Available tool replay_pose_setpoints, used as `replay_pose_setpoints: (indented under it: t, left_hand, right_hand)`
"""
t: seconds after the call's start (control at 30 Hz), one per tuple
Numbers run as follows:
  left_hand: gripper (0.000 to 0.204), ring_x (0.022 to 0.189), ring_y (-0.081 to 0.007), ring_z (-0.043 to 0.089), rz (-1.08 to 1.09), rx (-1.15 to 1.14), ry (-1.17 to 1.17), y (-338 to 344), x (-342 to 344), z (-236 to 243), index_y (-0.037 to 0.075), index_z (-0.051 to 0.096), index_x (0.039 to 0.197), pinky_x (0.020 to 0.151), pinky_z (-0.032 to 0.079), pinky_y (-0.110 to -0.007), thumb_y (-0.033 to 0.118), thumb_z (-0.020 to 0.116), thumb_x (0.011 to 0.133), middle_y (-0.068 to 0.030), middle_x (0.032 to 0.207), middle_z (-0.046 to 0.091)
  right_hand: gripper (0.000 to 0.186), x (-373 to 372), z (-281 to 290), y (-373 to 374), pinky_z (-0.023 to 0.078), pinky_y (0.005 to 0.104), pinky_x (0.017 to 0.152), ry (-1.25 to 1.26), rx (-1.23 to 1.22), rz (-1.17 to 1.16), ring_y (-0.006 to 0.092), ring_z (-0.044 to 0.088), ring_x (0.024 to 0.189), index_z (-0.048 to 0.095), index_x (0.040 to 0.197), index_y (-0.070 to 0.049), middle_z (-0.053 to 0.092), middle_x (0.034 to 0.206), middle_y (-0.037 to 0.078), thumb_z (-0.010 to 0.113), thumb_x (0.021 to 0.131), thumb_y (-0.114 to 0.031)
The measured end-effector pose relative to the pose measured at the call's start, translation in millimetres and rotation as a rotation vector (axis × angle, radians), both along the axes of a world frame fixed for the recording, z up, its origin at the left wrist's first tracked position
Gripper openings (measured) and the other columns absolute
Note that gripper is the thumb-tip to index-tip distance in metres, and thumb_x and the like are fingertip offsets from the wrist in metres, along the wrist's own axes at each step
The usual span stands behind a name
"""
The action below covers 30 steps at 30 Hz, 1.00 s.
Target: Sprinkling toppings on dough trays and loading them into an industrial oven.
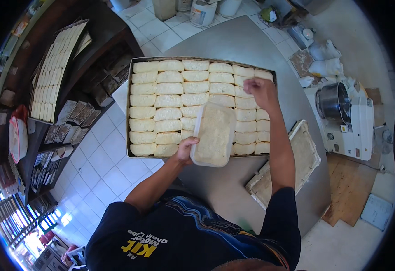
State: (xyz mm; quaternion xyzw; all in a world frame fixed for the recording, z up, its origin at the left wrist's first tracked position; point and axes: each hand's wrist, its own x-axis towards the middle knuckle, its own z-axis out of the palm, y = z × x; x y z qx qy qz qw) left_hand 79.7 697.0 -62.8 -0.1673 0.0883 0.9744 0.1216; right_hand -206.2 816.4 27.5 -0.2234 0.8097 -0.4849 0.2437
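Observation:
My left hand [187, 149] grips a translucent plastic container [213, 133] of fine beige crumbs or powder, held over the lower middle of a large metal tray [128, 108]. The tray holds several rows of pale, elongated dough pieces [168, 88], packed side by side. My right hand [258, 90] is over the upper right of the rows, its fingers drawn together; whatever is between them is too small to make out. The tray rests on a steel table [222, 40], and the container hides some of the middle pieces.
Another filled tray [53, 67] sits on a dark shelving rack [102, 40] at the left. An empty, stained tray [265, 185] lies near my right forearm. A white mixer [351, 140] with a steel bowl stands at the right. Buckets [202, 13] stand on the tiled floor at the back.

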Motion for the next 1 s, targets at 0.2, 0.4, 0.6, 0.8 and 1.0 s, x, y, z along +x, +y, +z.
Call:
replay_pose_setpoints:
  t: [0.2,0.4,0.6,0.8,1.0]
  left_hand:
    - [0.048,0.084,-0.0276,0.062,-0.034,0.137,0.132,36,-60,31,-0.005,0.047,0.117,0.075,0.049,-0.036,0.022,0.050,0.078,-0.0175,0.104,0.060]
    - [0.033,0.065,-0.0169,0.056,0.102,0.063,0.126,112,-78,30,0.004,0.055,0.100,0.057,0.043,-0.028,0.024,0.056,0.074,-0.0085,0.085,0.060]
    - [0.051,0.077,-0.0166,0.055,0.133,0.069,0.254,124,-72,56,0.005,0.042,0.121,0.066,0.042,-0.026,0.018,0.055,0.073,-0.0077,0.096,0.057]
    - [0.047,0.076,-0.0203,0.057,0.199,0.111,0.282,144,-69,38,0.004,0.047,0.115,0.065,0.044,-0.031,0.022,0.057,0.073,-0.0107,0.095,0.059]
    - [0.052,0.078,-0.0190,0.056,0.299,0.111,0.279,130,-64,53,0.006,0.042,0.119,0.066,0.044,-0.029,0.019,0.057,0.072,-0.0094,0.096,0.058]
  right_hand:
    - [0.018,70,72,45,0.046,0.0240,0.063,0.149,0.253,0.186,0.0144,0.056,0.065,0.063,0.092,0.002,0.064,0.079,0.008,0.060,0.075,-0.003]
    - [0.033,106,104,69,0.047,0.0304,0.079,0.280,0.395,0.356,0.0223,0.058,0.089,0.056,0.109,0.002,0.058,0.107,0.013,0.060,0.077,-0.004]
    - [0.035,119,105,82,0.046,0.0311,0.080,0.387,0.411,0.387,0.0240,0.056,0.093,0.054,0.113,0.000,0.057,0.110,0.012,0.058,0.079,-0.005]
    - [0.035,143,118,72,0.045,0.0314,0.079,0.460,0.532,0.399,0.0238,0.055,0.094,0.054,0.114,-0.001,0.056,0.112,0.012,0.058,0.080,-0.006]
    - [0.035,150,107,70,0.045,0.0315,0.078,0.439,0.573,0.354,0.0236,0.055,0.093,0.054,0.114,-0.002,0.056,0.112,0.012,0.058,0.080,-0.005]
